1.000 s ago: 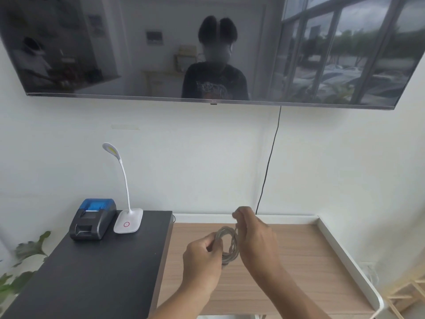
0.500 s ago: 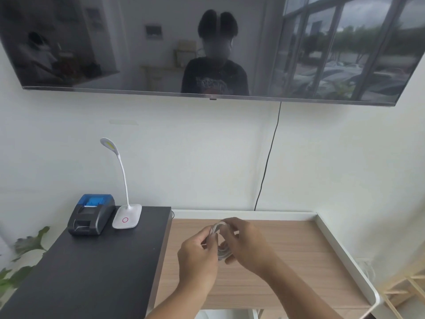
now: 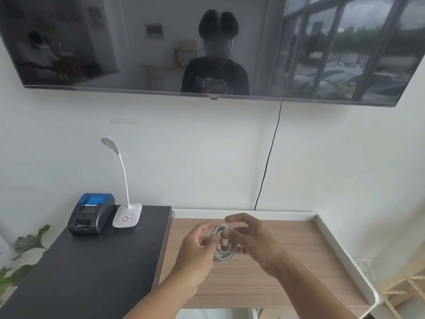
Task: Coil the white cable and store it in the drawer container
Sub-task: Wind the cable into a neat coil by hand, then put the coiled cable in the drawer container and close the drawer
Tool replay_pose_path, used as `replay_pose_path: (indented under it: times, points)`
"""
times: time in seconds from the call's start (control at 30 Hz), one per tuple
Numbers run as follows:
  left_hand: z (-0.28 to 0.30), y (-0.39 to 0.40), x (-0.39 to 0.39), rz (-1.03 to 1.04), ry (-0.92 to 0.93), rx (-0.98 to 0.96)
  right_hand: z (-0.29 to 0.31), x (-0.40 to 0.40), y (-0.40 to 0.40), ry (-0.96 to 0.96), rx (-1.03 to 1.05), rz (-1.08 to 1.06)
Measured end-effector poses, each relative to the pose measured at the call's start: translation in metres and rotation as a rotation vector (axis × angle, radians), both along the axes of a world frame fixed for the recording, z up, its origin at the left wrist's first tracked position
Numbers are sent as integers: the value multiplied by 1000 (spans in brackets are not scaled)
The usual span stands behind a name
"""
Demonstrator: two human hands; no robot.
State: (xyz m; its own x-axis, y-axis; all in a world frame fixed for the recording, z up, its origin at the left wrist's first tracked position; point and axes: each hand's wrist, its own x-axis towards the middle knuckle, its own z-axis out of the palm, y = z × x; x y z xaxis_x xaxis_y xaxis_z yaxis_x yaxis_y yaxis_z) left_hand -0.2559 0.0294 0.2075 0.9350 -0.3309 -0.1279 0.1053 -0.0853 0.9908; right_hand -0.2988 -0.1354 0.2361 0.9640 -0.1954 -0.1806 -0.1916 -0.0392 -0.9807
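Above the light wooden tabletop with white raised rim | white cable wound into a small round coil, held in the air between both hands | left hand pinches coil's left side | right hand grips coil's right side, fingers curled | black desk alongside, left

printer left of lamp, both on cabinet beside table.
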Motion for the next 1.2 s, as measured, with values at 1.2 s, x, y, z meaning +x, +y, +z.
replay_pose_path:
  times: [1.2]
  points:
    - [-344, 24, -106, 66, 386, 698, -387, -74, 79, 655, -748, 272]
